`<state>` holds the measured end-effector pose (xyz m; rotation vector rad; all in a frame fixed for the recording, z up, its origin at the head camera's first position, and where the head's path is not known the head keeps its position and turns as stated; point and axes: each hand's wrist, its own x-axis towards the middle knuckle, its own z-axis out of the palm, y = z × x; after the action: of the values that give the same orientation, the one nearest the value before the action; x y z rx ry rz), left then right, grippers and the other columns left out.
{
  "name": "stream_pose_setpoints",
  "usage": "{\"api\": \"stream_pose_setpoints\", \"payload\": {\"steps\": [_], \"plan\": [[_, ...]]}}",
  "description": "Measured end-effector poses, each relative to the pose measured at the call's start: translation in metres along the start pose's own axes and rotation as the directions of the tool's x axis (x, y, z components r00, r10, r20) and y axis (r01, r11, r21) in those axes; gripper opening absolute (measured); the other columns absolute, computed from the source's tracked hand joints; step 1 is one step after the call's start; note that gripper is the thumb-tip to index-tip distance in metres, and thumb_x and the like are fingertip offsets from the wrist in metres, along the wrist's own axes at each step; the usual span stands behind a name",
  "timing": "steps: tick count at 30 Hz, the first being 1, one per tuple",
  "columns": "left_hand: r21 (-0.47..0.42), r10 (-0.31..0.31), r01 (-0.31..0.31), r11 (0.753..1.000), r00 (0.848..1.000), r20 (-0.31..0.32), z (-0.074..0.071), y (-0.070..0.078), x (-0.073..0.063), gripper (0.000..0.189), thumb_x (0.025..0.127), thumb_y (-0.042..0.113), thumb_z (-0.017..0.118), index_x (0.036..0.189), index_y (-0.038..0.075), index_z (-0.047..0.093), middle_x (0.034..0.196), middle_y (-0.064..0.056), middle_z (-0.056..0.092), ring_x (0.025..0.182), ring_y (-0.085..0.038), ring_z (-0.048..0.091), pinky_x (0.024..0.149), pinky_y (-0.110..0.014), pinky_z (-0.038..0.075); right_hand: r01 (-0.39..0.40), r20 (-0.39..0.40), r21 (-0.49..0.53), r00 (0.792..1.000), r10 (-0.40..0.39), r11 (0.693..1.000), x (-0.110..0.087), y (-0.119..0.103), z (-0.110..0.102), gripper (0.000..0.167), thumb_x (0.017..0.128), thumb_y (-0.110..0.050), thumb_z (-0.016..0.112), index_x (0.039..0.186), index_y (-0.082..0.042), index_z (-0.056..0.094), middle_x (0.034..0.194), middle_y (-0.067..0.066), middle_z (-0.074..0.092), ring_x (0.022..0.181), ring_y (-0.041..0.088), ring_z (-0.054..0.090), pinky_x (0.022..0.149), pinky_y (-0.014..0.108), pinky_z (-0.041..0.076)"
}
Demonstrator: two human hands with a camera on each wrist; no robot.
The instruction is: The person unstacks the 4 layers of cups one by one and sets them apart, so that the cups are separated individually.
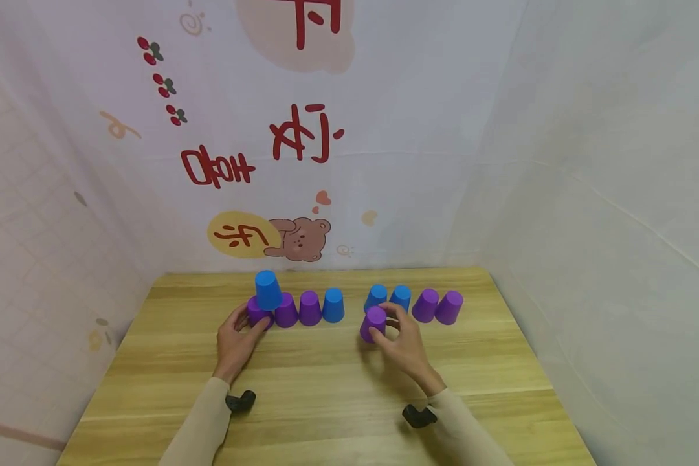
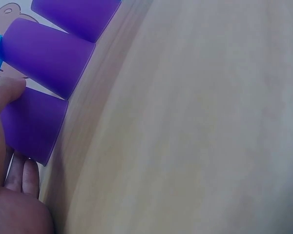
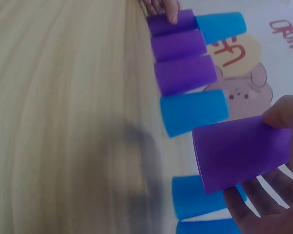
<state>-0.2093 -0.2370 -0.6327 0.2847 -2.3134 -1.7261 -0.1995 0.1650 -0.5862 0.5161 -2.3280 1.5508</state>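
Observation:
My left hand (image 1: 237,344) grips the leftmost purple cup (image 2: 34,124) of an upside-down row on the table, thumb on its near side and fingers round the far side. A blue cup (image 1: 268,291) stands inverted on top, over the purple cups at that end. My right hand (image 1: 406,342) holds another purple cup (image 3: 241,151) upside down between thumb and fingers, raised above the tabletop. In the head view it is in front of two blue cups, the left one (image 1: 377,296) and the right one (image 1: 401,296), partly covering them.
Two more purple cups, one (image 1: 310,309) and one beside it (image 1: 287,310), and a blue cup (image 1: 334,306) continue the left row. At the right stand two purple cups (image 1: 426,306). The wooden table (image 1: 320,401) meets printed cloth walls (image 1: 419,162) at the back and sides.

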Motion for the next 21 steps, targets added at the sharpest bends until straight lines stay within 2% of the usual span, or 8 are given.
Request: {"api": "stream_pose_setpoints", "payload": {"steps": [6, 11, 21], "plan": [[0.007, -0.006, 0.006, 1.0, 1.0, 0.005, 0.0, -0.001, 0.001, 0.072, 0.1, 0.027, 0.09, 0.163, 0.009, 0.058, 0.163, -0.019, 0.065, 0.147, -0.033, 0.065, 0.107, -0.001, 0.047, -0.078, -0.018, -0.018, 0.997, 0.078, 0.997, -0.002, 0.013, -0.005, 0.052, 0.093, -0.001, 0.09, 0.14, 0.0, 0.067, 0.136, 0.02, 0.076, 0.121, 0.041, 0.079, 0.103, 0.055, 0.07], [0.008, -0.008, 0.008, 1.0, 1.0, -0.002, 0.0, -0.002, 0.001, 0.072, 0.1, 0.028, 0.09, 0.162, 0.01, 0.06, 0.163, -0.018, 0.066, 0.148, -0.036, 0.065, 0.106, 0.0, 0.047, -0.146, -0.018, -0.016, 0.989, 0.146, 0.989, -0.004, 0.023, -0.007, 0.051, 0.094, -0.002, 0.088, 0.14, -0.003, 0.066, 0.136, 0.02, 0.076, 0.121, 0.041, 0.079, 0.104, 0.05, 0.071], [-0.003, 0.0, 0.0, 1.0, 1.0, 0.004, 0.0, -0.002, 0.0, 0.07, 0.1, 0.027, 0.09, 0.162, 0.012, 0.06, 0.162, -0.017, 0.066, 0.147, -0.033, 0.065, 0.107, -0.001, 0.048, -0.216, -0.001, 0.054, 0.976, 0.216, 0.975, -0.005, 0.031, -0.008, 0.051, 0.095, -0.003, 0.089, 0.14, -0.002, 0.065, 0.138, 0.023, 0.075, 0.126, 0.046, 0.077, 0.107, 0.052, 0.069]]}}
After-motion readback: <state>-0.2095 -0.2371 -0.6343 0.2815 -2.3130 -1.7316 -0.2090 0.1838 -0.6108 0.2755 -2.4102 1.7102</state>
